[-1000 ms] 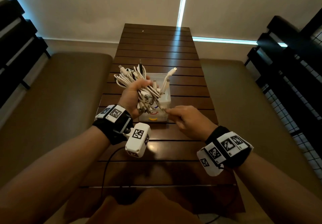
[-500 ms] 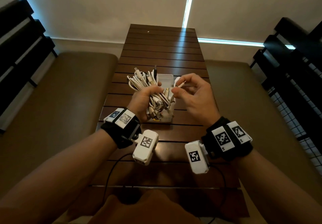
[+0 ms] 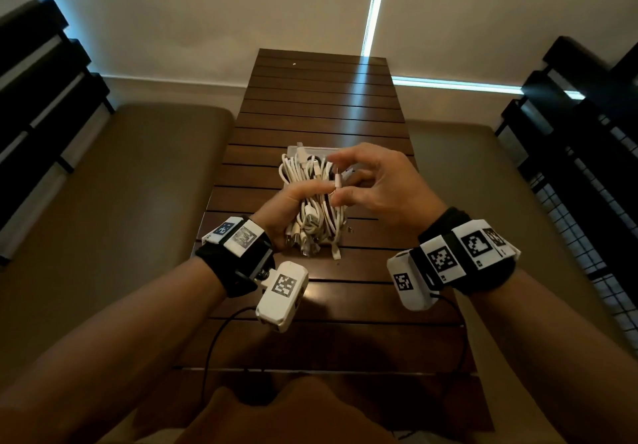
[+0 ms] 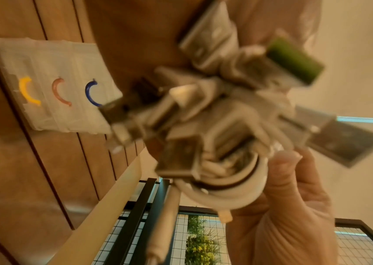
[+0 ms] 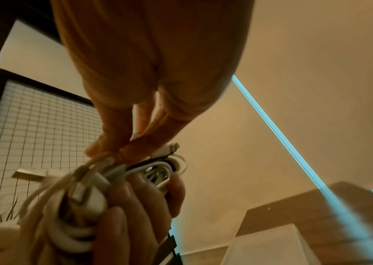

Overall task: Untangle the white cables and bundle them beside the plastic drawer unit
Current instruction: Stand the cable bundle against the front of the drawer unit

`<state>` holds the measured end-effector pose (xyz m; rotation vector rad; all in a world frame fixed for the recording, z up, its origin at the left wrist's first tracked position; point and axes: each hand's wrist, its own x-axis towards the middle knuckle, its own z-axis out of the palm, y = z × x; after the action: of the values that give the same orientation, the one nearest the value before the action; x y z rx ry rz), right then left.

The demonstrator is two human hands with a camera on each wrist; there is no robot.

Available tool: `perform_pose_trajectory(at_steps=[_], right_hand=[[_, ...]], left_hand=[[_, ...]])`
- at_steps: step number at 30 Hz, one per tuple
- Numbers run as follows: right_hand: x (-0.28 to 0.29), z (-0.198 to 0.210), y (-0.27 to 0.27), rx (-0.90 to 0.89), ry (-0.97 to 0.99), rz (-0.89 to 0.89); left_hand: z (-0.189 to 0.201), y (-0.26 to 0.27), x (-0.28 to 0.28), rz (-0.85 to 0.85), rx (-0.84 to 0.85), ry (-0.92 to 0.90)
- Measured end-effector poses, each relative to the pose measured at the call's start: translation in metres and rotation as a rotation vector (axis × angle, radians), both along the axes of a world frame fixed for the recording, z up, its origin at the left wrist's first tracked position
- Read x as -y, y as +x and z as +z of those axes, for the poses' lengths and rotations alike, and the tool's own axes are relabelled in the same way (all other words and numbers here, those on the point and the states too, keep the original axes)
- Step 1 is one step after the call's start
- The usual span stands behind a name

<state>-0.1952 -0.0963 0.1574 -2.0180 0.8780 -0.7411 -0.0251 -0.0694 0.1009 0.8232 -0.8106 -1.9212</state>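
My left hand (image 3: 291,203) grips a tangled bundle of white cables (image 3: 312,202) above the table, with plugs hanging out of its lower end. My right hand (image 3: 340,184) comes in from the right and pinches one white connector end (image 3: 337,181) at the top of the bundle. In the right wrist view, the right hand's fingertips (image 5: 122,145) close on a cable above the cables (image 5: 83,188). The cables' plugs (image 4: 215,125) are blurred in the left wrist view. The translucent plastic drawer unit (image 4: 51,86), with yellow, red and blue handles, stands on the table; in the head view the drawer unit (image 3: 310,149) is mostly hidden.
The slatted dark wooden table (image 3: 321,105) runs away from me, with padded benches (image 3: 138,181) on both sides. Black railings with wire mesh (image 3: 587,174) stand right and left. Thin black leads (image 3: 214,340) trail from the wrist cameras across the near table.
My right hand rose from the table in front of the drawer unit to the bundle and took a connector end. The left hand brought the bundle nearer and turned it more upright.
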Motion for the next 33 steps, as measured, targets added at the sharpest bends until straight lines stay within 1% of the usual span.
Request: perform_pose_trajectory(at_steps=[4,6,10,13,15,19,21,24,26,28,31,33], right_hand=[[0.002,-0.004,0.001,0.049,0.067,0.018],[0.002,-0.009,0.001,0.062,0.073,-0.001],[0.003,-0.016,0.0,0.078,0.075,-0.051],[0.003,-0.02,0.002,0.135,0.106,-0.097],[0.004,-0.024,0.002,0.17,0.138,-0.115],[0.015,-0.029,0.0,0.108,0.228,-0.115],[0.019,-0.032,0.004,0.133,0.267,-0.097],[0.022,-0.034,0.014,0.232,0.313,-0.084],[0.025,-0.037,0.023,0.271,0.325,-0.084],[0.028,-0.041,0.032,0.273,0.351,-0.075],[0.035,-0.057,0.041,0.163,0.334,-0.102],[0.04,-0.078,0.039,0.107,0.28,-0.252]], left_hand=[[-0.004,-0.001,-0.003,-0.047,-0.082,-0.032],[-0.006,0.0,-0.004,-0.08,-0.06,-0.028],[-0.01,0.0,-0.004,-0.122,0.04,-0.041],[-0.01,-0.001,-0.005,-0.122,0.01,-0.038],[-0.009,-0.001,-0.006,-0.112,0.03,-0.057],[-0.006,0.003,-0.004,-0.098,0.172,-0.125],[-0.003,0.007,-0.002,-0.069,0.264,-0.152],[0.002,0.01,0.001,0.035,0.367,-0.192],[-0.002,0.011,0.004,0.126,0.388,-0.155],[-0.01,0.015,0.006,0.208,0.422,-0.118],[-0.024,0.023,0.013,0.286,0.6,-0.151],[-0.032,0.033,0.02,0.324,0.776,-0.181]])
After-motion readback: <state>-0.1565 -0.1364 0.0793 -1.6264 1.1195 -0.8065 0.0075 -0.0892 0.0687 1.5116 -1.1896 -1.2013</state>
